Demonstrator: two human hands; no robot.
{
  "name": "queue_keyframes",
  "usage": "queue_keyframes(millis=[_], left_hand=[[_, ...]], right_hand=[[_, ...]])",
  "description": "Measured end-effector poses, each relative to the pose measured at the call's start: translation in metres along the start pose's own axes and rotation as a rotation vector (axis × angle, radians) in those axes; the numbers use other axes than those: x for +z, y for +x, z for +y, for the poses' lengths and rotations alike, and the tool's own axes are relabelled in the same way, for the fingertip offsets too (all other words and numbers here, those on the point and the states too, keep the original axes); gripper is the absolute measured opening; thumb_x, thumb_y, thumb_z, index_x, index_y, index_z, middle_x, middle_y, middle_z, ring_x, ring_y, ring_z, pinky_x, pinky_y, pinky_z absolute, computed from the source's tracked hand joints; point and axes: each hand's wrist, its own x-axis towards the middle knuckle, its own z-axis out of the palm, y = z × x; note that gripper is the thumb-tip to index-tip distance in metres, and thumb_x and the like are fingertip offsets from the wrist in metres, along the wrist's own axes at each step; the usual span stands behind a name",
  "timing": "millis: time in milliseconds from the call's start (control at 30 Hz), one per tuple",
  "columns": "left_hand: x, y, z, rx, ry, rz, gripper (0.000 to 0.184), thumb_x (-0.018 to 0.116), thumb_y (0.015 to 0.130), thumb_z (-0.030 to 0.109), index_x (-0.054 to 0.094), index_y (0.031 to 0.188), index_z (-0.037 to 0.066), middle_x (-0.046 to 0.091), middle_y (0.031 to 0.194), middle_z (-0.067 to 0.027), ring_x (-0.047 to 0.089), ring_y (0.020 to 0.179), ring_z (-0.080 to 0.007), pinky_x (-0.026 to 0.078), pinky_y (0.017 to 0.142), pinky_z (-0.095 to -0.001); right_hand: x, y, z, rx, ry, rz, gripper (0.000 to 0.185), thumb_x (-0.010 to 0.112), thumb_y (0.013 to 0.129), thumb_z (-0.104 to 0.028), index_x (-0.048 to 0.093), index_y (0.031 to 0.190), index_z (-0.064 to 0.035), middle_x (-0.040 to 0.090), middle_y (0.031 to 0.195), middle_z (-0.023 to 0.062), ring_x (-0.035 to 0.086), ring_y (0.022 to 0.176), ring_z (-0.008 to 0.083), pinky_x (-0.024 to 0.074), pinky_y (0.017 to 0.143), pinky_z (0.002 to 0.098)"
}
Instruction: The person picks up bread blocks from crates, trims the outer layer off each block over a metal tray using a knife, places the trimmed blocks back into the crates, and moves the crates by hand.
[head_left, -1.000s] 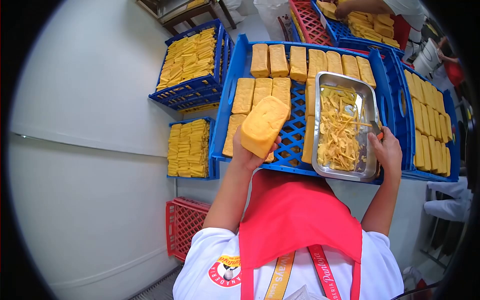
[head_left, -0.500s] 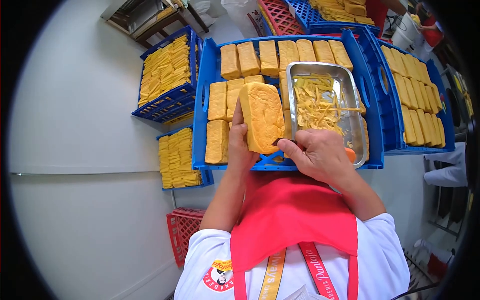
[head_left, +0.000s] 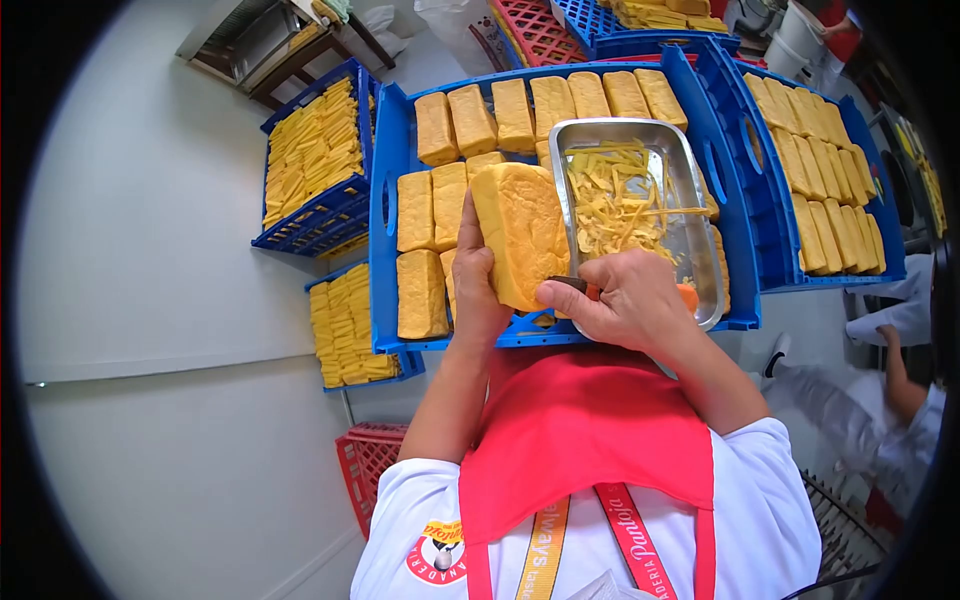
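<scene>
My left hand (head_left: 478,280) grips a rectangular golden bread loaf (head_left: 522,235) from its left side and holds it tilted above the blue crate. My right hand (head_left: 625,305) is closed round a small knife (head_left: 568,283) with a dark tip; an orange part, apparently its handle, shows behind the fist. The tip and my thumb are at the loaf's lower right edge. Beside them, a metal tray (head_left: 712,245) holds thin yellow crust strips (head_left: 610,200) and lies on top of loaves in the crate.
The blue crate (head_left: 383,215) under my hands holds rows of loaves. Another crate (head_left: 790,230) of loaves adjoins it on the right. Stacked crates (head_left: 310,215) with yellow strips stand left, and a red crate (head_left: 370,455) below. A person (head_left: 880,400) is at the far right.
The view has shifted, so the crates sit slightly further left. My hands keep the same hold, with the knife still at the loaf's lower right edge. More of a person shows at the right.
</scene>
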Motion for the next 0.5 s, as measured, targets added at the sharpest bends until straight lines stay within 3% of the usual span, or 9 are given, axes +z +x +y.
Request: queue_keyframes(millis=[100,167,200,267,300,367,433,500], left_hand=[[0.003,0.003,-0.002,0.04,0.093,0.004,0.077,0.035,0.088,0.016,0.015,0.162,0.01,0.042,0.153,-0.0161,0.052,0.133,-0.0296,0.048,0.108,-0.0442],[0.013,0.004,-0.003,-0.024,-0.041,0.205,0.066,0.035,0.092,0.02,0.03,0.156,0.005,0.048,0.146,-0.02,0.058,0.125,-0.0311,0.053,0.102,-0.0442],[0.002,0.005,-0.003,-0.02,-0.039,0.202,0.066,0.035,0.092,0.02,0.03,0.156,0.005,0.048,0.146,-0.02,0.058,0.125,-0.0311,0.053,0.102,-0.0442],[-0.03,0.01,-0.004,-0.359,-0.517,0.037,0.053,0.038,0.098,0.027,0.046,0.143,0.0,0.056,0.131,-0.0229,0.063,0.112,-0.0337,0.058,0.092,-0.0433],[-0.029,0.011,-0.001,-0.347,-0.51,0.028,0.053,0.038,0.098,0.027,0.046,0.143,0.0,0.056,0.131,-0.0229,0.063,0.112,-0.0337,0.058,0.092,-0.0433],[-0.023,0.01,0.0,-0.384,-0.6,0.231,0.051,0.04,0.1,0.034,0.054,0.132,-0.003,0.06,0.12,-0.0235,0.065,0.103,-0.0353,0.06,0.086,-0.0423],[-0.022,0.01,-0.001,-0.383,-0.625,0.225,0.052,0.042,0.102,0.036,0.053,0.133,-0.004,0.061,0.119,-0.0227,0.064,0.102,-0.0355,0.06,0.087,-0.0415],[-0.021,0.01,-0.005,-0.414,-0.685,0.2,0.05,0.045,0.102,0.036,0.054,0.13,-0.004,0.061,0.119,-0.0229,0.064,0.102,-0.0353,0.06,0.087,-0.0408]], right_hand=[[-0.002,0.002,0.006,0.134,0.129,-0.083,0.064,0.07,0.083,-0.062,0.066,0.057,-0.0039,0.057,0.049,0.0149,0.063,0.051,0.0324,0.0485,0.051,0.0422],[-0.004,0.001,0.019,0.238,0.427,-0.128,0.064,0.071,0.081,-0.063,0.067,0.06,-0.0026,0.058,0.051,0.0151,0.063,0.052,0.0321,0.0486,0.052,0.0419],[-0.008,0.001,0.024,0.234,0.427,-0.125,0.064,0.071,0.081,-0.063,0.067,0.06,-0.0026,0.058,0.051,0.0151,0.063,0.052,0.0321,0.0486,0.052,0.0419],[-0.02,0.003,0.034,0.21,0.175,0.166,0.064,0.07,0.082,-0.063,0.067,0.066,-0.0013,0.063,0.059,0.0167,0.066,0.06,0.0332,0.0497,0.056,0.0429],[-0.023,0.004,0.041,0.197,0.176,0.175,0.064,0.07,0.082,-0.063,0.067,0.066,-0.0013,0.063,0.059,0.0167,0.066,0.06,0.0332,0.0497,0.056,0.0429],[-0.028,0.005,0.054,0.28,-0.228,0.376,0.063,0.068,0.085,-0.061,0.065,0.069,-0.0006,0.066,0.067,0.0181,0.068,0.068,0.0346,0.05,0.06,0.044],[-0.031,0.005,0.052,0.357,-0.192,0.312,0.057,0.064,0.092,-0.055,0.064,0.072,-0.0018,0.067,0.071,0.0191,0.068,0.072,0.0362,0.0492,0.062,0.0464],[-0.024,0.0,0.047,0.244,0.006,0.324,0.05,0.062,0.096,-0.047,0.064,0.073,-0.0032,0.066,0.072,0.0189,0.066,0.07,0.0379,0.0486,0.061,0.0482]])
